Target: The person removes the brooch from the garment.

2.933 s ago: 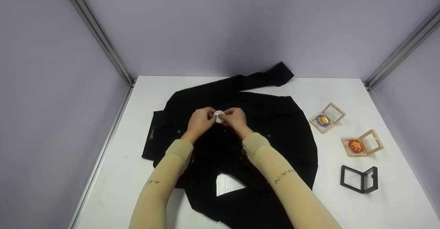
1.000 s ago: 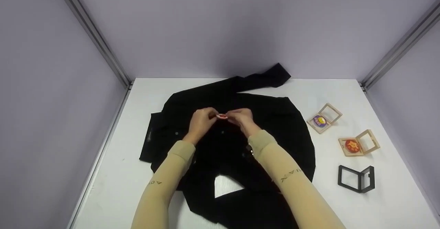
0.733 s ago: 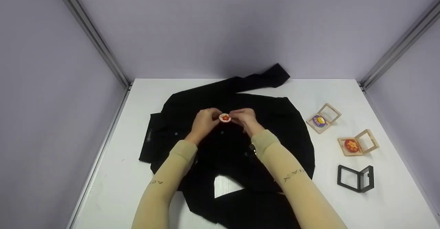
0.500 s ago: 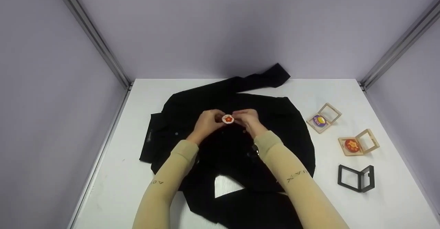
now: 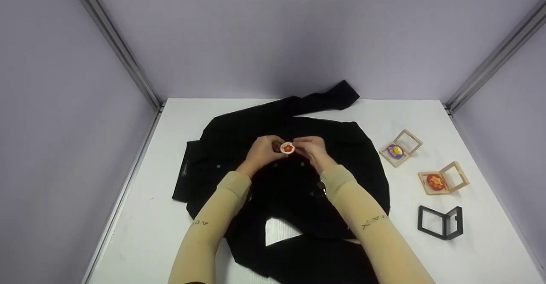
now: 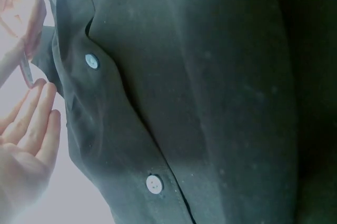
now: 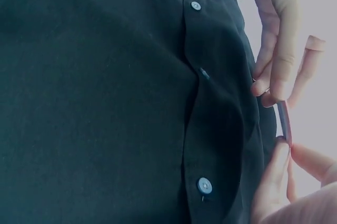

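Both hands hold a small round badge (image 5: 287,148), white with an orange-red flower on its face, above a black button-up shirt (image 5: 332,147). My left hand (image 5: 265,149) pinches the badge's left side. From the right, the fingertips of my right hand (image 5: 315,148) pinch its other edge. In both wrist views the badge (image 7: 284,122) is seen edge-on between the two hands, and the shirt's pale buttons (image 6: 154,184) run beside them. The shirt lies spread out on the white table (image 5: 140,215), one sleeve stretched to the back right.
Along the right side stand an open wooden frame (image 5: 401,147) with a purple-and-yellow round piece, another wooden frame (image 5: 443,179) with a red-and-orange round piece, and an open black frame (image 5: 440,223). Pale walls (image 5: 264,36) enclose the table's back and sides.
The badge has turned from its white back, through edge-on, to its flower face. Both hands have shifted slightly right with it.
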A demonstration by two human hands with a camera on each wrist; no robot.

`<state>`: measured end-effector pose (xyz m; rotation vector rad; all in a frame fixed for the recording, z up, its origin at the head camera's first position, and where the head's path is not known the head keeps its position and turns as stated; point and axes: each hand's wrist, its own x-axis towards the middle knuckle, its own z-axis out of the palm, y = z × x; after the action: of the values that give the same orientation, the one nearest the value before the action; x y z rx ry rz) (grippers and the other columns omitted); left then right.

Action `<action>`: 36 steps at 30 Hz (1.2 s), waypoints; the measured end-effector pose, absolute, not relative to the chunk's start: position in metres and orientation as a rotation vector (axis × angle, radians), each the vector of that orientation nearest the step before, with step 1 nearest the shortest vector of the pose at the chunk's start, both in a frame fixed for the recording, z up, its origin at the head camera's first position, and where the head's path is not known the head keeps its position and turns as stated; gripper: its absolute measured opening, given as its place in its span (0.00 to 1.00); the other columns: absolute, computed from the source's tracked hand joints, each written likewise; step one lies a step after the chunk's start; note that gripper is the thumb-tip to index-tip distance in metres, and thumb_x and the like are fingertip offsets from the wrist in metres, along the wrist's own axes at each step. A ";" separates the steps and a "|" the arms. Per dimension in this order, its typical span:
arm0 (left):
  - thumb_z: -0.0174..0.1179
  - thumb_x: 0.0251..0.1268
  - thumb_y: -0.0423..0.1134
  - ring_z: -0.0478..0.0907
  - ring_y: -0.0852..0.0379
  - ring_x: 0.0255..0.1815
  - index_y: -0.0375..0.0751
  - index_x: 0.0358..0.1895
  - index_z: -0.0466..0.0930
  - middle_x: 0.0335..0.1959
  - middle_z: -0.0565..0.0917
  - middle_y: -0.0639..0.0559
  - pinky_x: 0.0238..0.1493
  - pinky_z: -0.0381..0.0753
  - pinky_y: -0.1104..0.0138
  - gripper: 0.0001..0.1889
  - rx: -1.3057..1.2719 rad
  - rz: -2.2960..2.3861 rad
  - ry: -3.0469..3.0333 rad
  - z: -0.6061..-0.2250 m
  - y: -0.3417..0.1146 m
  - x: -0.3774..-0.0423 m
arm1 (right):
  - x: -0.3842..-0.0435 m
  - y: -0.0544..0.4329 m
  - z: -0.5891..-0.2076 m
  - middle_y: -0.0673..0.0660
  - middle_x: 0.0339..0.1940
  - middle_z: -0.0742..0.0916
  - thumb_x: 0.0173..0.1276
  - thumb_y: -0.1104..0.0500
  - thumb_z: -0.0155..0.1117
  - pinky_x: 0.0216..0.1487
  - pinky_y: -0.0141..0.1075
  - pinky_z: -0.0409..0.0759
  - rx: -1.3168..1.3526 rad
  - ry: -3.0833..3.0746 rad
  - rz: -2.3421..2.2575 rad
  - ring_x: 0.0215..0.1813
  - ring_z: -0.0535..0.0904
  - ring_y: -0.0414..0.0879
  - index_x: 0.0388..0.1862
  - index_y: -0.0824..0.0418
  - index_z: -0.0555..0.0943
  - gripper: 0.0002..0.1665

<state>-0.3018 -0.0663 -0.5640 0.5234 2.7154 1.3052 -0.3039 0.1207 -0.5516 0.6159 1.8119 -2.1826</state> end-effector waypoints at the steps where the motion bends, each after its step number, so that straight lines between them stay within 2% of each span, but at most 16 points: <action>1: 0.80 0.59 0.37 0.90 0.49 0.47 0.35 0.53 0.88 0.46 0.92 0.43 0.53 0.89 0.58 0.20 0.521 1.297 2.715 -0.563 -0.066 -0.302 | -0.304 0.121 -0.551 0.59 0.39 0.90 0.68 0.78 0.67 0.39 0.26 0.88 0.609 1.819 -2.176 0.34 0.87 0.39 0.62 0.80 0.80 0.23; 8: 0.79 0.60 0.36 0.90 0.49 0.48 0.35 0.55 0.87 0.48 0.92 0.43 0.55 0.88 0.58 0.21 0.557 1.275 2.704 -0.559 -0.059 -0.303 | -0.302 0.131 -0.550 0.55 0.35 0.89 0.69 0.77 0.67 0.38 0.26 0.88 0.577 1.890 -2.116 0.33 0.87 0.38 0.58 0.80 0.82 0.19; 16: 0.79 0.60 0.36 0.90 0.48 0.50 0.35 0.57 0.86 0.49 0.92 0.43 0.56 0.88 0.58 0.22 0.624 1.241 2.710 -0.557 -0.048 -0.303 | -0.298 0.148 -0.547 0.53 0.30 0.88 0.70 0.73 0.68 0.34 0.25 0.87 0.493 1.994 -2.012 0.26 0.86 0.37 0.47 0.76 0.87 0.09; 23: 0.76 0.61 0.34 0.88 0.47 0.54 0.34 0.59 0.85 0.54 0.90 0.41 0.61 0.86 0.56 0.23 0.693 1.168 2.754 -0.559 -0.040 -0.301 | -0.297 0.157 -0.549 0.52 0.26 0.88 0.71 0.73 0.68 0.33 0.26 0.87 0.474 1.981 -2.003 0.24 0.86 0.37 0.47 0.77 0.87 0.09; 29: 0.74 0.61 0.33 0.87 0.47 0.56 0.34 0.61 0.84 0.57 0.88 0.41 0.63 0.85 0.57 0.24 0.731 1.132 2.788 -0.560 -0.032 -0.299 | -0.295 0.163 -0.548 0.52 0.23 0.88 0.70 0.73 0.67 0.32 0.25 0.87 0.490 1.964 -2.021 0.23 0.86 0.37 0.40 0.73 0.87 0.03; 36: 0.75 0.61 0.36 0.87 0.48 0.55 0.36 0.60 0.85 0.57 0.88 0.42 0.63 0.85 0.58 0.23 0.745 1.089 2.794 -0.557 -0.021 -0.300 | -0.292 0.176 -0.546 0.51 0.21 0.88 0.70 0.74 0.66 0.30 0.24 0.86 0.483 1.964 -2.037 0.23 0.86 0.36 0.37 0.70 0.86 0.04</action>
<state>-0.2997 -0.0208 -0.5570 0.7453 2.7945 1.0893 -0.2922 0.1762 -0.5458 0.4827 1.9643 -2.0375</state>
